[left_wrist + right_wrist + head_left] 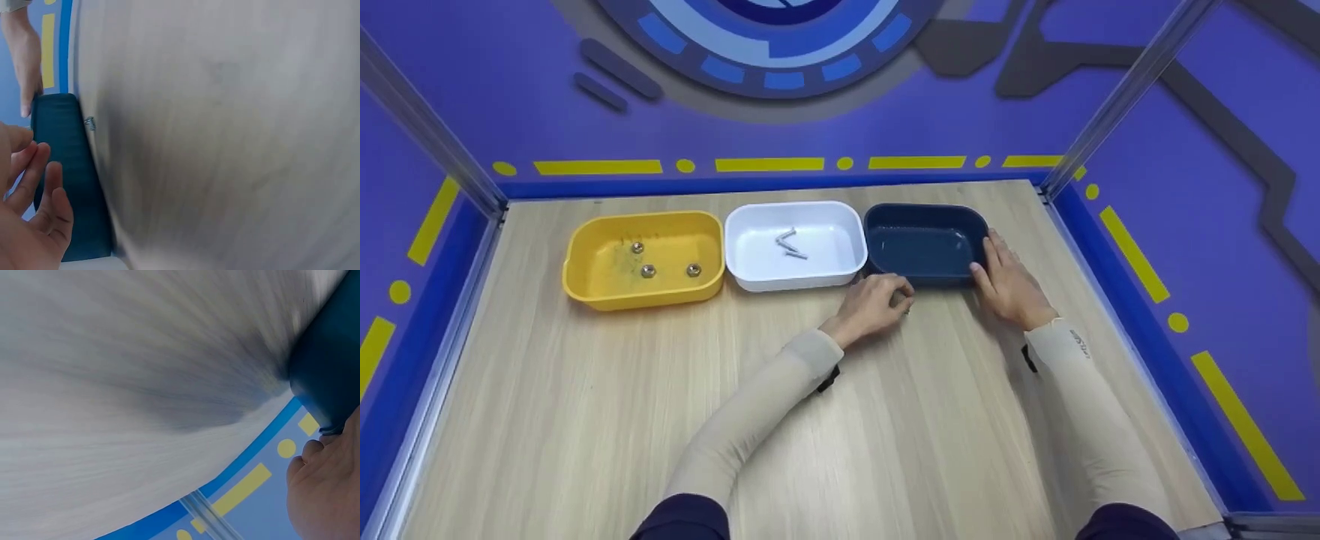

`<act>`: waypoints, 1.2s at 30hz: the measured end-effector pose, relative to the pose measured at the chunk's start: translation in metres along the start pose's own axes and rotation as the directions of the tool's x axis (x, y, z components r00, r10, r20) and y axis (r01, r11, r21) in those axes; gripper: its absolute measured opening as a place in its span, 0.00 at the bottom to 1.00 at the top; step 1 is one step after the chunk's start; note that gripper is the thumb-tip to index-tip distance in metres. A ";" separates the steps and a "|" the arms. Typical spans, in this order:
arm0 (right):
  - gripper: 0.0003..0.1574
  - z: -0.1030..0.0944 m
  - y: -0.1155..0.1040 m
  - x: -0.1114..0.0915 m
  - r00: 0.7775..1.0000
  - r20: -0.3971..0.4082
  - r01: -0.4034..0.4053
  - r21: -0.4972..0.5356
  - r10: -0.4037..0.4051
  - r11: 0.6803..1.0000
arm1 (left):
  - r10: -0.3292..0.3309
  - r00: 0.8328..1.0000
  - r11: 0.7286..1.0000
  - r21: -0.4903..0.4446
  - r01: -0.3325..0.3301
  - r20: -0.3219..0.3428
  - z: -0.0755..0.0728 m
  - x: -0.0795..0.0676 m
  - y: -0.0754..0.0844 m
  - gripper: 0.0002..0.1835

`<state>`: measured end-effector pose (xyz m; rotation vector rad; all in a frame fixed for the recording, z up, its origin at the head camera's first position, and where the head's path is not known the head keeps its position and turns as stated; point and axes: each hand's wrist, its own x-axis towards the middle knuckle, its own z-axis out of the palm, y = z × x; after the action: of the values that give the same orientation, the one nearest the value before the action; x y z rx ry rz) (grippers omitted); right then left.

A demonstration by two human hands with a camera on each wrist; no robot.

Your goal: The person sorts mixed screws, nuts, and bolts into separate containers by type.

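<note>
My left hand (876, 306) is at the front left of the dark blue bin (926, 281), its fingers loosely bent and nothing visible held in them. In the left wrist view those fingers (48, 183) overlap the bin's wall. A small coiled metal piece, like a spring (90, 123), is on the tabletop close to the bin's front side. My right hand (1011, 283) lies along the bin's right end, fingers nearly straight and against the outer wall. Looking from the right wrist, the back of this hand (329, 481) shows beside the bin, fingertips hidden.
Left of the dark bin stands a white bin (797, 283) with several short metal pins (789, 244). A yellow bin (660, 300) farther left contains three metal nuts (648, 271). Blue-purple panels (840, 135) border the wooden table (840, 450) at back and sides.
</note>
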<state>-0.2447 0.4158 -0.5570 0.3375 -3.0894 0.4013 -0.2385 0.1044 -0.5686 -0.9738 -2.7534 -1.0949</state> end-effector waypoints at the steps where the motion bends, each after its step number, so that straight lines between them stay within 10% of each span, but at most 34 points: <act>1: 0.48 0.000 0.000 0.000 1.000 0.002 -0.001 0.001 0.001 1.000 | -0.003 1.000 1.000 0.009 0.003 0.018 0.002 -0.001 -0.001 0.08; 12: 0.49 0.002 0.000 -0.001 1.000 0.006 0.001 0.005 -0.001 1.000 | -0.019 0.993 0.988 0.153 0.001 0.114 0.015 0.000 -0.002 0.10; 36: 0.48 0.002 0.002 0.000 1.000 -0.026 0.011 0.019 -0.011 1.000 | -0.033 0.983 0.990 0.143 0.007 0.182 0.020 0.002 -0.002 0.12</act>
<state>-0.2447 0.4171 -0.5598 0.3465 -3.0589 0.4313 -0.2371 0.1170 -0.5841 -1.0812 -2.9435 -0.8360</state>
